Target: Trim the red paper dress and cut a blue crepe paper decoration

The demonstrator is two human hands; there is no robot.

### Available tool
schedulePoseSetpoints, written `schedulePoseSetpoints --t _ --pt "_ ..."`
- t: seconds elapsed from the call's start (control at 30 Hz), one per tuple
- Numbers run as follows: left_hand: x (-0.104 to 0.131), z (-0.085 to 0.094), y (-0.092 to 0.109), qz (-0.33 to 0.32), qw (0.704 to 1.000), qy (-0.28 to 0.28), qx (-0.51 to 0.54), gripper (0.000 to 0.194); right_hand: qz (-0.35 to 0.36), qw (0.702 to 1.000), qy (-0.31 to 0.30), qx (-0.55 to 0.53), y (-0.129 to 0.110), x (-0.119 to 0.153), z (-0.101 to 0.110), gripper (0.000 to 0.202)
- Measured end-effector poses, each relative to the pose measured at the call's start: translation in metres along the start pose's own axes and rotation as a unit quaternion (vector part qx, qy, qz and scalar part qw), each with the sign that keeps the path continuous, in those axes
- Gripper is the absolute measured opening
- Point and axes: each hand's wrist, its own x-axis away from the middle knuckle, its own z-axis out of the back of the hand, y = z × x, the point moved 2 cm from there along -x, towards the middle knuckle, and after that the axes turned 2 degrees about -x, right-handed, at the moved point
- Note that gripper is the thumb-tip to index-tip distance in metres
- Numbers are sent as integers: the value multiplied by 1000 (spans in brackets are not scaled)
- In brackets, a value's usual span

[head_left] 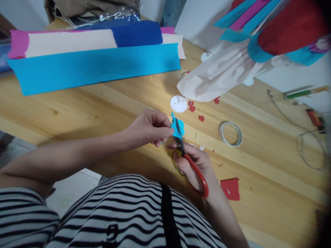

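Note:
Between the thumb and fingers of my left hand [151, 128] is pinched a small piece of blue paper [181, 126]. My right hand [198, 160] is wrapped round a pair of scissors [198, 174] with red handles. Their dark blades lie across the blue piece, close to my left fingertips. A yellow ring-shaped thing [173, 161] shows partly behind my right fingers; I cannot make out what it belongs to. Just beyond the blades lie several small red paper cutouts [191, 108] beside a white round base [178, 104].
Long folded sheets of blue paper [98, 69] lie at the back left. A figure dressed in white, red and blue paper [212, 82] stands at the back right. To the right are a roll of tape [231, 134], a red paper scrap [230, 188] and a cable [300, 148].

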Motion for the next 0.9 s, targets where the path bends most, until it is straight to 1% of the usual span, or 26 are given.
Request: schedulePoseSetpoints --t 0.17,0.3,0.4,0.47,0.57,0.73,0.77,0.83,0.9 --pt "-1 1 -1 -2 1000 0 -1 22 9 1000 -4 -8 -8 -1 -2 43" --pt "-1 3 -1 -3 1000 1 0 21 5 1000 -5 12 -15 -3 -4 50" --pt "-1 6 1 -17 1000 10 -6 20 -9 999 -5 40 -15 -2 -4 55" --pt "-2 9 2 -36 999 21 -8 20 -21 998 5 54 -13 0 -2 57" --pt "-4 13 1 -57 998 29 -5 18 -34 997 16 61 -12 3 4 56" --pt "-7 17 -2 -76 997 14 -5 19 -31 998 1 58 -14 4 14 48" --pt "-8 18 -2 -82 997 12 -9 21 -29 998 4 61 -14 3 15 48" --pt "-9 20 -1 -94 995 10 -19 24 -15 997 31 75 -15 1 17 47" --pt "-12 23 1 -110 993 13 -26 27 2 992 59 113 -16 -2 18 45"
